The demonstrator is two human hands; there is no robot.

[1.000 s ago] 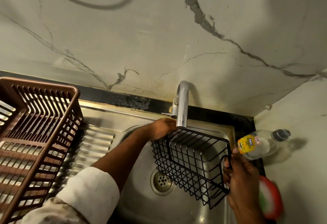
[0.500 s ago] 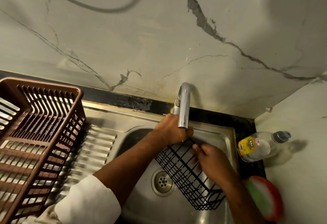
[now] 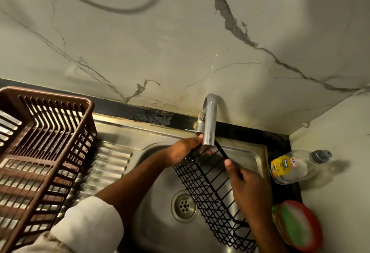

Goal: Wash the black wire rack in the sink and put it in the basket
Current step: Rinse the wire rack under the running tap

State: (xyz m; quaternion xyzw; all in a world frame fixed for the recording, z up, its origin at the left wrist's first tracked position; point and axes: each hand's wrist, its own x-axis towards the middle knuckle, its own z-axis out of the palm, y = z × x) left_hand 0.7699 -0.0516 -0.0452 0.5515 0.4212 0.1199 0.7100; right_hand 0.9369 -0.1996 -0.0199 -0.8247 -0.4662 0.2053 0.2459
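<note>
While the black wire rack (image 3: 208, 188) sits tilted over the sink (image 3: 156, 222) under the faucet (image 3: 209, 124), the left hand (image 3: 184, 150) grips its far end and the right hand (image 3: 248, 188) curls around its right rim; brown basket (image 3: 46, 152) stands well left.

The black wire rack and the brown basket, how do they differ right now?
The black wire rack is thin metal grid; the brown basket is thicker slatted plastic. The rack is held tilted over the sink by the left hand and right hand; the basket sits untouched on the drainboard. The rack looks narrower than the basket. Both are open-topped and empty.
</note>
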